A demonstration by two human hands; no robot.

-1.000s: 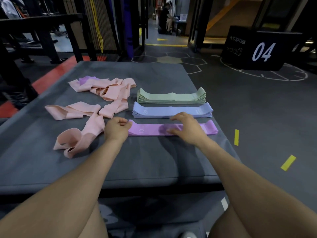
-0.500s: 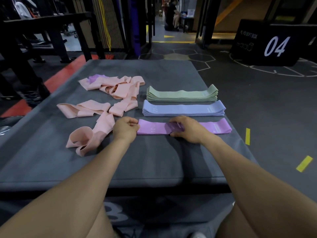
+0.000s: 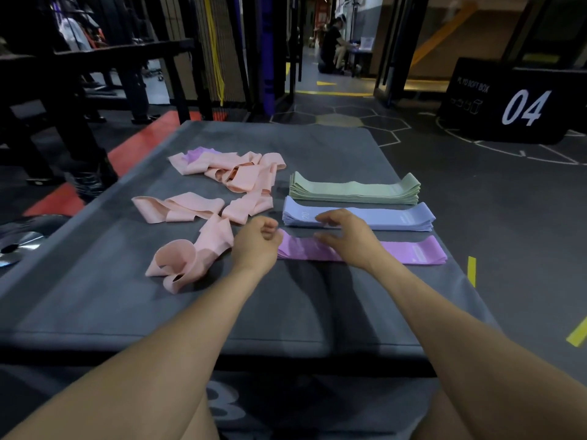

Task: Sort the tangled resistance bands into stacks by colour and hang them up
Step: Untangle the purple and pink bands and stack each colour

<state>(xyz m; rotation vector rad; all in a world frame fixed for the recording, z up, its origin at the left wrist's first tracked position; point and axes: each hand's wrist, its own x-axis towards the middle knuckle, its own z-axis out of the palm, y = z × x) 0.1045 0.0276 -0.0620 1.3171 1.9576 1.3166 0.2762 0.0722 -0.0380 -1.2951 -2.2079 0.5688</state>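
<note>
Three flat stacks lie in a row on the right of the grey padded top: green bands farthest, blue bands in the middle, a purple band nearest. Loose pink bands lie on the left: a tangled pile, a folded one and a curled one. One more purple band peeks from under the far pile. My left hand hovers at the purple band's left end, fingers loosely curled and holding nothing. My right hand hovers over the purple and blue stacks, fingers relaxed.
A black soft box marked 04 stands on the floor at the right. Dark rack frames and a metal weight plate are at the left. A person sits far back in the aisle. Yellow tape marks dot the floor.
Both hands have lifted off the purple band, and the right hand has shifted slightly towards the blue stack. The purple band stays flat where it was.
</note>
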